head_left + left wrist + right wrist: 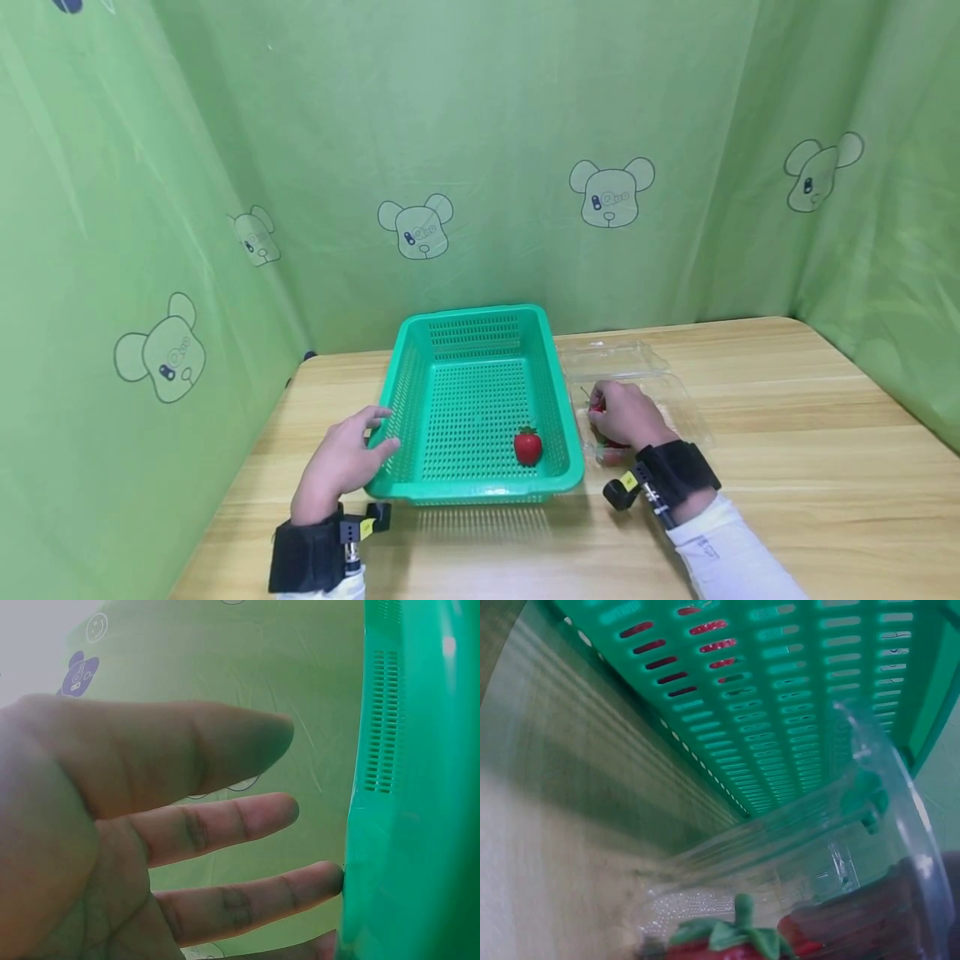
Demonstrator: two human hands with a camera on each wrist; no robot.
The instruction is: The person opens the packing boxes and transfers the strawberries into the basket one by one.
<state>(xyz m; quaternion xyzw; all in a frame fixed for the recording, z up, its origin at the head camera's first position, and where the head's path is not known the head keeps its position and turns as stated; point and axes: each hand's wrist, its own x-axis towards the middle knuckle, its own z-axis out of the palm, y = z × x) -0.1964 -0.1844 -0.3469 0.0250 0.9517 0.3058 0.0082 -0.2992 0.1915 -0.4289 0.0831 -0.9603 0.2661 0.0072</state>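
A green plastic basket point(480, 492) stands on the table with one red strawberry point(528, 447) lying at its near right corner. My left hand point(348, 454) is at the basket's left rim, fingers spread apart; in the left wrist view a fingertip point(330, 877) meets the green wall. To the basket's right is a clear plastic box point(678, 408) with its lid folded back. My right hand point(630, 414) reaches into this box, its curled fingers pinching a red strawberry point(596, 408). Another strawberry point(727, 941) with green leaves shows in the right wrist view.
The box's transparent lid point(611, 358) lies toward the back of the wooden table point(810, 417). A green curtain point(495, 150) with bear-head prints hangs behind the table and along both sides.
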